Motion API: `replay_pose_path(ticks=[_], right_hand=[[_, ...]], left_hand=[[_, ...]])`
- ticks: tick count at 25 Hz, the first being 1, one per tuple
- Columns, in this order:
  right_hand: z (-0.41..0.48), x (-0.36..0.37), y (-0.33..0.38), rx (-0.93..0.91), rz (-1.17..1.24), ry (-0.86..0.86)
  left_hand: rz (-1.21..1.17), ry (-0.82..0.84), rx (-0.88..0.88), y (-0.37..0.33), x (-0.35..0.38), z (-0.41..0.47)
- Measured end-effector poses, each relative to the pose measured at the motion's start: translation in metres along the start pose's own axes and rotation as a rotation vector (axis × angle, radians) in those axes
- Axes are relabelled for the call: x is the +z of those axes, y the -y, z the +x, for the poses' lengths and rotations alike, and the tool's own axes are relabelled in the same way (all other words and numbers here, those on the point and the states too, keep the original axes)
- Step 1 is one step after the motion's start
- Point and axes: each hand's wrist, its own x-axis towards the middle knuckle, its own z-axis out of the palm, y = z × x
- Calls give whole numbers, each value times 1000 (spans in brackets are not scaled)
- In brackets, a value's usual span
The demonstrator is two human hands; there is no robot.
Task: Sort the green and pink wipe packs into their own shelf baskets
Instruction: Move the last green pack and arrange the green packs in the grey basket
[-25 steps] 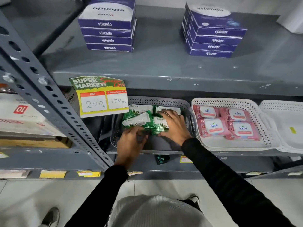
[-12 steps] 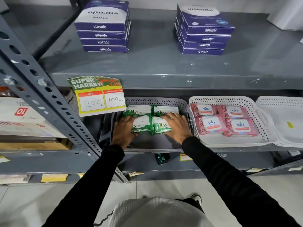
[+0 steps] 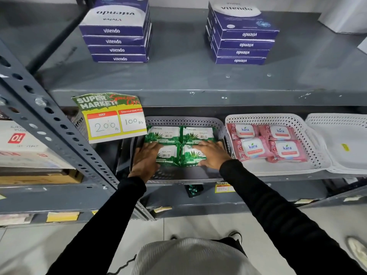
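Four green wipe packs (image 3: 179, 146) lie two by two in the grey basket (image 3: 182, 122). The left hand (image 3: 147, 159) and right hand (image 3: 213, 153) rest flat on the front pair, fingers spread, gripping nothing. At three o'clock of it, four pink wipe packs (image 3: 266, 143) fill the white basket (image 3: 264, 118).

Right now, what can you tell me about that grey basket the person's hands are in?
The grey basket looks like plastic, with perforated walls and a rounded rim. It sits on the lower shelf, right beside a white basket of pink packs. Inside lie four green wipe packs in a two-by-two block toward the back, leaving the front floor bare. The left hand and right hand rest flat on the front two packs. A price sign overlaps its left corner.
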Motion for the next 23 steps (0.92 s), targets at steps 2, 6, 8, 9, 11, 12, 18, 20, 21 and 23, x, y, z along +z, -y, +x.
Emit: replay_pose_path(ticks=[2,6,8,9,11,12,18,20,21,23], right_hand=[[-1,2,0,-6,10,18],[5,0,6,14,95,-115],[15,1,16,48,139,-245],[20,2,23,64,160,-260],[34,5,32,111,187,-230],[41,9,34,143,188,-210],[52,40,29,237,114,-270],[56,41,27,230,139,-285],[56,42,25,230,146,-285],[56,43,26,228,149,-298]], left_hand=[[5,39,7,-1,-2,0],[-28,-8,62,-6,-5,15],[-48,-79,87,-13,-2,28],[-44,-103,105,-16,1,33],[-6,-114,145,-17,7,47],[16,-101,156,-15,12,52],[62,-133,145,-10,41,59],[68,-134,149,-7,45,62],[70,-130,155,-7,47,64],[95,-145,160,-4,50,65]])
